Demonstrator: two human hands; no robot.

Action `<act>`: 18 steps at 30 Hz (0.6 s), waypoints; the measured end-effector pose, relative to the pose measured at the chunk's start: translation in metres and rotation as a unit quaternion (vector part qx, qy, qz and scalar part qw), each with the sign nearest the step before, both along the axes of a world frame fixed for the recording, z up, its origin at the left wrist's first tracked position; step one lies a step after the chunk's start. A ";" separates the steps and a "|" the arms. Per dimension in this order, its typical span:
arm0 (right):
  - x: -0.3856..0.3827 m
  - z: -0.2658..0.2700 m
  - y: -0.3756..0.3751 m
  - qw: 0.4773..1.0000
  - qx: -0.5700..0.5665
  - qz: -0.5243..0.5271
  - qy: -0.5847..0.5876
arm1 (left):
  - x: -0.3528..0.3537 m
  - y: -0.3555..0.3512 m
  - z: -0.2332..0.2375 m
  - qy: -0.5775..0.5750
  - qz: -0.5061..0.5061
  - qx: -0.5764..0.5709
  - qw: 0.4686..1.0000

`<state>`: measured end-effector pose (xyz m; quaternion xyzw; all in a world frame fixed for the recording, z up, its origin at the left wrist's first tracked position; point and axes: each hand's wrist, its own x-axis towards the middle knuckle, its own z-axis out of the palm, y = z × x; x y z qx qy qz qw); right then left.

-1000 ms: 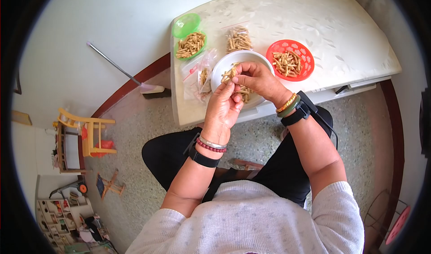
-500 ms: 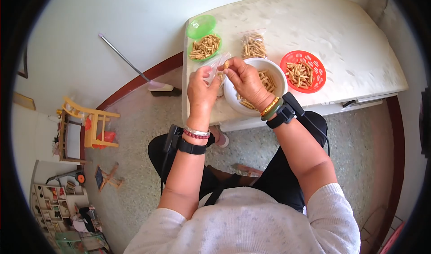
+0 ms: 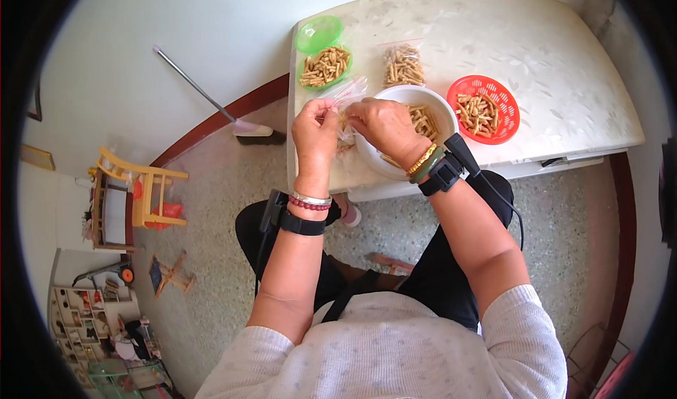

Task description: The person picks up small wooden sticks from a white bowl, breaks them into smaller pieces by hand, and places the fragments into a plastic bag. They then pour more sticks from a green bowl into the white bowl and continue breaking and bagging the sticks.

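Note:
My left hand pinches the edge of a clear plastic bag that has some snack sticks low inside it. Beside it, my right hand is at the bag's opening with fingers bent together; whatever they grip is hidden behind the hand. Under my right hand is a white bowl of brown snack sticks. A filled clear bag lies just behind the bowl. To the right stands a red basket with more sticks, and at the left back a green container holds others.
A green lid lies at the back left of the pale table. A broom leans on the wall at the left. A wooden chair and a small folding stool are on the floor further left.
My right hand has turned palm down and its fingertips have moved down into the bag's opening; the stick they held is out of sight. My left fingers have closed on the bag's edge.

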<state>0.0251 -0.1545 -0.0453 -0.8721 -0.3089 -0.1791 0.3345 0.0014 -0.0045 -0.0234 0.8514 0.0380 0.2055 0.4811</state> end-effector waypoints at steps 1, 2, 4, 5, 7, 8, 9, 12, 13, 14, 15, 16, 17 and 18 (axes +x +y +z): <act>0.000 -0.001 0.004 1.000 0.001 0.001 0.001 | 0.000 0.000 0.000 0.001 0.001 0.001 1.000; 0.000 -0.002 0.008 0.997 0.071 0.006 -0.003 | -0.001 0.000 -0.001 -0.002 0.005 -0.002 1.000; 0.000 -0.001 0.008 0.990 0.140 0.011 -0.006 | -0.002 0.000 0.000 -0.005 0.009 -0.004 1.000; 0.001 0.000 0.006 0.985 0.169 0.029 0.006 | -0.003 0.001 0.001 -0.005 0.008 -0.028 1.000; 0.003 0.002 -0.002 0.979 0.195 0.047 0.018 | -0.004 0.001 0.002 -0.005 0.007 -0.055 0.998; 0.006 0.002 -0.010 0.970 0.241 0.028 0.030 | -0.004 0.000 0.002 -0.006 0.006 -0.041 0.999; 0.009 0.002 -0.018 0.957 0.286 0.008 0.042 | -0.005 -0.002 0.001 -0.006 0.005 -0.027 1.000; 0.015 0.001 -0.050 0.937 0.334 -0.055 0.089 | -0.019 -0.024 0.009 -0.133 0.045 0.082 0.987; 0.017 0.001 -0.061 0.928 0.352 -0.076 0.100 | -0.026 -0.034 0.014 -0.131 0.039 0.079 0.987; 0.018 0.001 -0.071 0.921 0.365 -0.097 0.099 | -0.035 -0.045 0.021 -0.165 0.023 0.089 0.982; 0.016 0.005 -0.080 0.921 0.364 -0.102 0.098 | -0.042 -0.054 0.023 -0.200 0.009 0.100 0.975; 0.014 0.010 -0.087 0.909 0.382 -0.112 0.125 | -0.046 -0.061 0.020 -0.203 -0.037 0.109 0.972; 0.012 0.012 -0.093 0.896 0.401 -0.120 0.151 | -0.047 -0.066 0.012 -0.157 -0.088 0.094 0.979; 0.013 0.009 -0.098 0.903 0.387 -0.126 0.136 | -0.045 -0.070 0.003 -0.121 -0.121 0.141 0.975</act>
